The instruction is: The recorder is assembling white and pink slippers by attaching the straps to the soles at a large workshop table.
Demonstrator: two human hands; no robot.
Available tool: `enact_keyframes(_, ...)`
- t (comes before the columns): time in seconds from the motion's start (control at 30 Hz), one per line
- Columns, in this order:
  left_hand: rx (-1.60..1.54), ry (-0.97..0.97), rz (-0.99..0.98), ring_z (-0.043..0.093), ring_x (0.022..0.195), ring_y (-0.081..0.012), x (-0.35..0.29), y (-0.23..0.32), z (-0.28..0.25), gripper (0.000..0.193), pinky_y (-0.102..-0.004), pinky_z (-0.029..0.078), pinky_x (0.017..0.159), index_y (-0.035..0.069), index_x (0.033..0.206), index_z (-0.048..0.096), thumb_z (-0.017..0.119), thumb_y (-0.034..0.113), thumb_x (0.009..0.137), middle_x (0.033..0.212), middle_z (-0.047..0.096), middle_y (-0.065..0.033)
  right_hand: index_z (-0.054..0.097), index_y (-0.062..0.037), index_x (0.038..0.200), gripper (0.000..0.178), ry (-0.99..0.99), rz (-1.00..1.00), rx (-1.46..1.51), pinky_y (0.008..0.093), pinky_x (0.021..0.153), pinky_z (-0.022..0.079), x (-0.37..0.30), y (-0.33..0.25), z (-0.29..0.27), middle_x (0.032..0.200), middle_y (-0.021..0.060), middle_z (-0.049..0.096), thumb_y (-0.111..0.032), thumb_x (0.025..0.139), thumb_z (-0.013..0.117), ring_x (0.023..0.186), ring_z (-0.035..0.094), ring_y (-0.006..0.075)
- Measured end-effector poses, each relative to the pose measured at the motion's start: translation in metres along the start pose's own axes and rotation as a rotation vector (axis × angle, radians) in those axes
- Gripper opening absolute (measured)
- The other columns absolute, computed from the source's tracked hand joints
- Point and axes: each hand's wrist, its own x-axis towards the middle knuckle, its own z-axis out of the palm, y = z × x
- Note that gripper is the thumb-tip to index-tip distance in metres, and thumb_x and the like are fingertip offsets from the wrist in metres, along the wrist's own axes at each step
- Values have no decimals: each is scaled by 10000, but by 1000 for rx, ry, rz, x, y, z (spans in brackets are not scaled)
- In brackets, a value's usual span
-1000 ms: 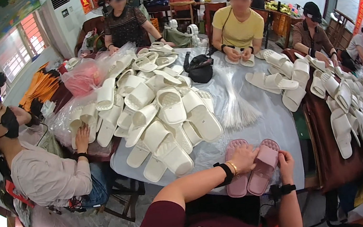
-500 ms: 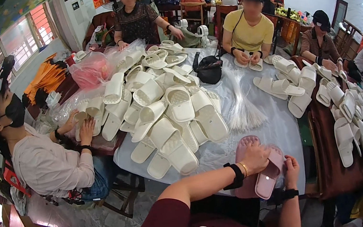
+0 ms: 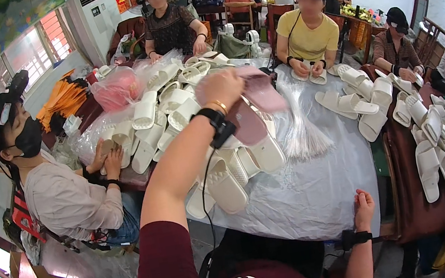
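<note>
My left hand (image 3: 225, 92) is closed on a pair of pink slippers (image 3: 249, 123), lifted above the heap at the middle of the table. One slipper of the pair sticks out to the right and is blurred by motion; the other hangs below with its sole showing. Under them lies a large pile of white slippers (image 3: 223, 185), partly hidden by my left arm. At the table's near right edge my right hand (image 3: 364, 208) rests with loosely bent fingers, nothing visible in it.
A bundle of clear thin strips (image 3: 305, 130) lies right of the pile on the plastic-covered table (image 3: 299, 203). More white slippers (image 3: 426, 130) cover a brown surface at right. Several people sit or stand around, some handling slippers. A pink bag (image 3: 117, 89) sits at far left.
My left hand has carried the pink slippers from the near table edge up and over the white pile. My right hand has let go of them and stays near the edge.
</note>
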Motion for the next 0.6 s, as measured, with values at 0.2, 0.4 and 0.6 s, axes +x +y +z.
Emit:
enact_keyframes(0.2,79,-62,-262,596,1047,-360,34,-98,29,417,-453,467,904,116,1114,650,480,364,825,1132,640,-146,652,-30,978,150,6,-4,-53,174,639,407,-6,-2,2,814,-32,591,-142,941,558,715,507,42)
enact_keyframes(0.4,120,-165,-133,564,1072,-402,3,-101,76,460,-484,446,920,43,1085,624,507,404,825,1112,618,-228,656,-21,974,172,82,33,-141,186,603,375,-16,-15,3,800,-36,583,-164,928,572,693,480,36)
enact_keyframes(0.6,112,165,167,520,1103,-382,-29,-109,74,504,-482,403,940,33,1241,538,622,290,816,1215,559,-209,663,-19,931,169,85,104,-112,201,583,411,5,-29,6,756,-10,598,-163,897,582,669,536,59)
